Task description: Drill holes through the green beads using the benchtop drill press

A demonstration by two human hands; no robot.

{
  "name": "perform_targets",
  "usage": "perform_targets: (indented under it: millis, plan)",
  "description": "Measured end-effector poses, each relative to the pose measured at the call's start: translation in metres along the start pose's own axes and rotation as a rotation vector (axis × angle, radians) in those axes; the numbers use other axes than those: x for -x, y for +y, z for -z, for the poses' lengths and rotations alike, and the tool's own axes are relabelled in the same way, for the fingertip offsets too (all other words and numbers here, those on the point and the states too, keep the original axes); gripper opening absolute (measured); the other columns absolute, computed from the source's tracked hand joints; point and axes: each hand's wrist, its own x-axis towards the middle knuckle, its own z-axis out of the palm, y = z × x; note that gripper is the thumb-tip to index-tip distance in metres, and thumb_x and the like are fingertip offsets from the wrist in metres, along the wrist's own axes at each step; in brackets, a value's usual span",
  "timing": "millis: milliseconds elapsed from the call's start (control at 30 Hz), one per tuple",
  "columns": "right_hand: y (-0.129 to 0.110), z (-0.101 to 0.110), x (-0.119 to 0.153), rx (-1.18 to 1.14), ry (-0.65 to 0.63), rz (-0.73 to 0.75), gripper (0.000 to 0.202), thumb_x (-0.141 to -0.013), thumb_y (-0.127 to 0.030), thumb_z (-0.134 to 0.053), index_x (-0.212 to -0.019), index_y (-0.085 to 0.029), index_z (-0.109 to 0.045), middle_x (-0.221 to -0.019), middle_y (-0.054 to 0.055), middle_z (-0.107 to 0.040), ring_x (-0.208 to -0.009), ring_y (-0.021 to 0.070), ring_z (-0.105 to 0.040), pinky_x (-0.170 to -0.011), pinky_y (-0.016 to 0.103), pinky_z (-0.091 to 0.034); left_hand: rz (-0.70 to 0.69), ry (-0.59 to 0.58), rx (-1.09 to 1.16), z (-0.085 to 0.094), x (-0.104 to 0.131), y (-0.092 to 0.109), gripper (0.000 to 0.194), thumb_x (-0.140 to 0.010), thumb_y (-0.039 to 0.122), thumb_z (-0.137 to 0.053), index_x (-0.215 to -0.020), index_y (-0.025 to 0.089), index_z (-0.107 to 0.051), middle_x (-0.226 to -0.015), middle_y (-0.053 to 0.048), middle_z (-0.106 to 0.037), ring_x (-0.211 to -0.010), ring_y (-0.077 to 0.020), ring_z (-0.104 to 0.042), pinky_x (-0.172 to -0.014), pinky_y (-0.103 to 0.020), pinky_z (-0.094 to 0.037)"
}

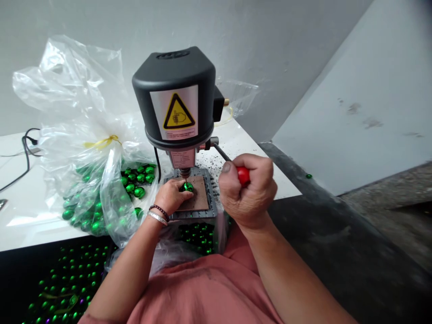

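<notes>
A dark grey bench drill press (pixel 173 90) with a yellow warning label stands in front of me. My left hand (pixel 173 195) is closed around a shiny green ball (pixel 188 186), holding it on a brown board (pixel 201 195) that lies on the press's metal base (pixel 213 202). The drill bit (pixel 185 178) points straight down at the ball's top; whether it has entered the ball I cannot tell. My right hand (pixel 248 191) is wrapped round the red knob (pixel 243 176) of the press's feed lever (pixel 222 152).
A clear plastic bag (pixel 84 108) of green balls (pixel 138 191) sits open on the white table (pixel 33 220) at left. More green balls (pixel 67 279) lie below the table edge. Dark shavings dot the table behind the press. A black cable (pixel 25 148) lies far left.
</notes>
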Motion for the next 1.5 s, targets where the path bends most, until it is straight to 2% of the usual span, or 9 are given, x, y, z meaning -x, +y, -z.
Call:
perform_targets:
  millis: [700,867,967,1033,1100,1167,1233,1367,1500]
  plan:
    - [0.005,-0.008,0.034,-0.142,-0.004,-0.019,0.012,-0.076,-0.012,-0.049,-0.084,-0.017,-0.043,-0.067,-0.003,-0.046,-0.060,0.0046,-0.044,-0.055,0.019,-0.038,0.050,0.004,-0.023,-0.001,0.004,0.002,0.035,-0.072,0.039,-0.061,-0.102,0.021,-0.067,-0.104,-0.007,-0.066,-0.094,-0.0209,-0.060,-0.081,-0.027,-0.044]
    - [-0.001,-0.009,-0.009,-0.040,0.093,-0.003,0.002,-0.081,-0.019,-0.048,-0.081,-0.017,-0.048,-0.067,-0.002,-0.049,-0.058,0.0046,-0.043,-0.055,0.020,-0.037,0.052,0.042,-0.035,-0.001,0.007,0.006,0.027,-0.072,0.039,-0.059,-0.087,0.020,-0.069,-0.087,-0.005,-0.068,-0.079,-0.0190,-0.060,-0.069,-0.027,-0.042]
    - [-0.006,-0.013,-0.043,-0.001,0.085,-0.069,0.013,-0.085,-0.026,-0.044,-0.077,-0.017,-0.049,-0.063,-0.003,-0.048,-0.055,0.0035,-0.043,-0.053,0.019,-0.036,0.090,0.093,-0.010,0.003,0.018,0.009,0.027,-0.074,0.039,-0.057,-0.086,0.018,-0.069,-0.080,-0.005,-0.068,-0.074,-0.0172,-0.059,-0.064,-0.026,-0.040]
    - [-0.007,-0.014,-0.057,-0.013,0.052,-0.110,0.019,-0.086,-0.030,-0.042,-0.075,-0.016,-0.049,-0.064,-0.003,-0.049,-0.056,0.0033,-0.044,-0.055,0.019,-0.037,0.089,0.043,0.030,0.009,0.031,0.010,0.028,-0.075,0.040,-0.055,-0.085,0.018,-0.069,-0.077,-0.004,-0.068,-0.069,-0.0158,-0.059,-0.063,-0.025,-0.039]
    - [-0.008,-0.015,-0.062,-0.054,0.026,-0.134,0.021,-0.086,-0.032,-0.040,-0.075,-0.016,-0.048,-0.066,-0.003,-0.050,-0.059,0.0036,-0.048,-0.058,0.020,-0.040,0.037,-0.096,0.073,0.015,0.045,0.009,0.028,-0.074,0.041,-0.056,-0.085,0.019,-0.070,-0.077,-0.003,-0.069,-0.069,-0.0156,-0.059,-0.064,-0.025,-0.040]
    - [-0.008,-0.014,-0.061,-0.094,0.011,-0.151,0.021,-0.087,-0.033,-0.039,-0.076,-0.016,-0.046,-0.068,-0.002,-0.050,-0.062,0.0041,-0.050,-0.061,0.020,-0.042,-0.023,-0.241,0.100,0.020,0.057,0.007,0.030,-0.070,0.041,-0.061,-0.089,0.020,-0.070,-0.086,-0.003,-0.069,-0.076,-0.0175,-0.061,-0.069,-0.025,-0.042]
    - [-0.008,-0.013,-0.058,-0.114,0.004,-0.164,0.022,-0.087,-0.034,-0.039,-0.076,-0.017,-0.046,-0.069,-0.002,-0.051,-0.064,0.0042,-0.051,-0.062,0.021,-0.043,-0.034,-0.297,0.132,0.022,0.063,0.004,0.039,-0.065,0.043,-0.066,-0.097,0.021,-0.069,-0.097,-0.005,-0.068,-0.086,-0.0207,-0.061,-0.076,-0.027,-0.043]
    - [-0.007,-0.013,-0.056,-0.151,0.004,-0.158,0.023,-0.088,-0.035,-0.038,-0.077,-0.017,-0.046,-0.071,-0.002,-0.052,-0.064,0.0039,-0.051,-0.063,0.021,-0.044,0.072,-0.161,0.348,0.021,0.063,0.001,0.041,-0.068,0.053,-0.061,-0.087,0.018,-0.068,-0.087,-0.005,-0.068,-0.082,-0.0206,-0.061,-0.071,-0.028,-0.044]
    - [-0.006,-0.014,-0.056,-0.143,0.008,-0.150,0.022,-0.087,-0.035,-0.039,-0.077,-0.016,-0.046,-0.069,-0.003,-0.052,-0.064,0.0034,-0.051,-0.064,0.020,-0.044,0.307,0.040,0.909,0.019,0.059,0.002,0.038,-0.077,0.054,-0.048,-0.076,0.017,-0.057,-0.069,-0.002,-0.059,-0.064,-0.0141,-0.055,-0.057,-0.026,-0.043]
